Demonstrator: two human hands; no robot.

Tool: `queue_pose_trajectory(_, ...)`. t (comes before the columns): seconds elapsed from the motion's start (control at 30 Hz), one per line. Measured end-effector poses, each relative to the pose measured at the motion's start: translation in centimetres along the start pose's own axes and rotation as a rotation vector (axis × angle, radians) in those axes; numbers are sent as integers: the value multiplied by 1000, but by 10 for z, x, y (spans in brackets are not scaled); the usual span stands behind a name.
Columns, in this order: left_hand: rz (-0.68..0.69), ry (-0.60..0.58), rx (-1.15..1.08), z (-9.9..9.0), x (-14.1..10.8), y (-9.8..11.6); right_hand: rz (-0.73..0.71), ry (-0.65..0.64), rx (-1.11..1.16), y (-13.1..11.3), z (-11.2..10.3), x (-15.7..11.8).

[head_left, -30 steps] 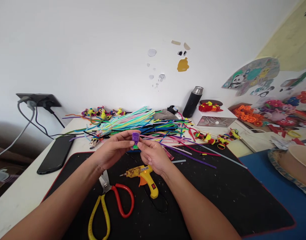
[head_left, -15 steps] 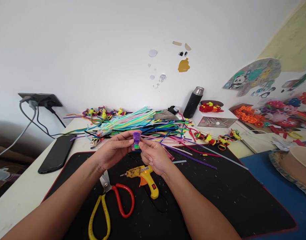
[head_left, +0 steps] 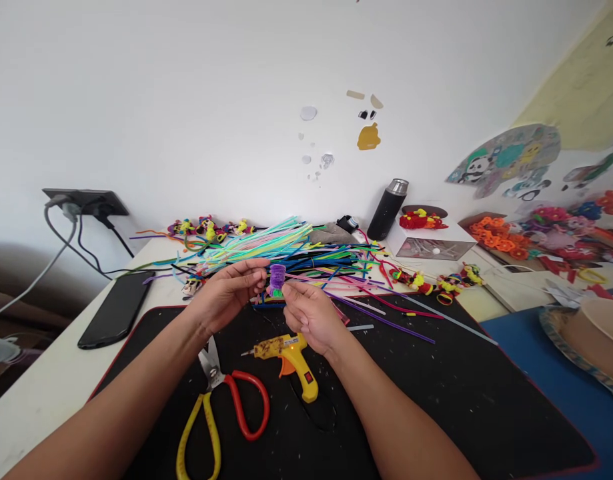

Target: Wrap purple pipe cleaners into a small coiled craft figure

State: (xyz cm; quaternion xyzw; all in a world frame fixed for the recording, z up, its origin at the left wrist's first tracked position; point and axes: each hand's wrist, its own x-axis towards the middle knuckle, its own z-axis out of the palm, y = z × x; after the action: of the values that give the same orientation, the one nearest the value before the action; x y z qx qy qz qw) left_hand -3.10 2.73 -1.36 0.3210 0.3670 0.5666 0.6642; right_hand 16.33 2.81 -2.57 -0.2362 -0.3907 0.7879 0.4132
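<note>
Ideally, we'd squeeze lightly: our right hand point(head_left: 311, 313) pinches the coil point(head_left: 278, 274). We can't tell if our left hand point(head_left: 226, 293) grips.

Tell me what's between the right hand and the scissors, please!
In the head view, a yellow hot glue gun lies on the black mat between the scissors and the right hand, which pinches a purple fuzzy piece.

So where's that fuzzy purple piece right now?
In the head view, the fuzzy purple piece is just left of centre, held in the right hand's fingers; in the picture it sits above the yellow glue gun.
</note>
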Motion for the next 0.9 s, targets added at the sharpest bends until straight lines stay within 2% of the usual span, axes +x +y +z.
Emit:
queue_pose_trajectory(0.13, 48, 30, 31, 0, 0, 3, 1, 12, -3, 0, 1, -1)
queue_pose_trajectory(0.4, 80, -32, 168, 14, -7, 2, 4, 10, -12, 1, -1, 0)
queue_pose_trajectory(0.6, 148, -14, 322, 13, -11, 3, 5, 10, -20, 0, -1, 0)
queue_pose_trajectory(0.73, 132, -60, 392, 18, -14, 5, 4, 13, -36, -1, 0, -1)
queue_pose_trajectory(0.9, 109, -93, 373, 22, -16, 6, 4, 16, -50, 0, 0, -1)
